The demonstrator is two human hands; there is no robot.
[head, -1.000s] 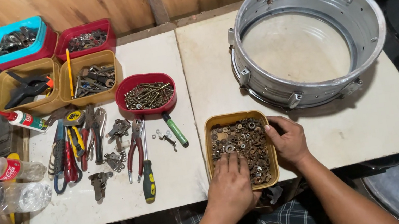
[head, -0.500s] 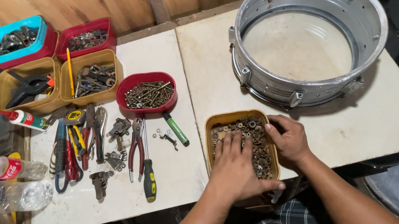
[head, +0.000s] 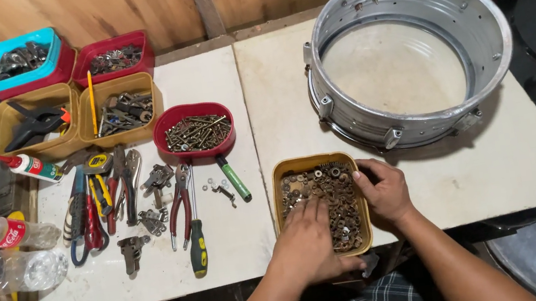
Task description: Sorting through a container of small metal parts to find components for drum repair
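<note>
A yellow rectangular tray [head: 313,163] full of rusty nuts and washers [head: 332,192] sits at the table's near edge. My left hand [head: 308,245] lies flat in the tray with its fingers spread among the pieces. My right hand [head: 383,191] grips the tray's right rim, thumb over the edge. A shiny metal drum shell [head: 409,55] stands on the table beyond the tray, to the right.
Left of the tray lie a green-handled screwdriver [head: 197,242], red pliers [head: 179,205] and other hand tools. A red bowl of screws [head: 196,132], two yellow bins [head: 117,109], a red bin and a blue-rimmed bin stand behind them. Plastic bottles [head: 6,271] lie at far left.
My left hand has slid forward from the tray's near edge into the nuts and washers. The right hand stays on the tray's right rim.
</note>
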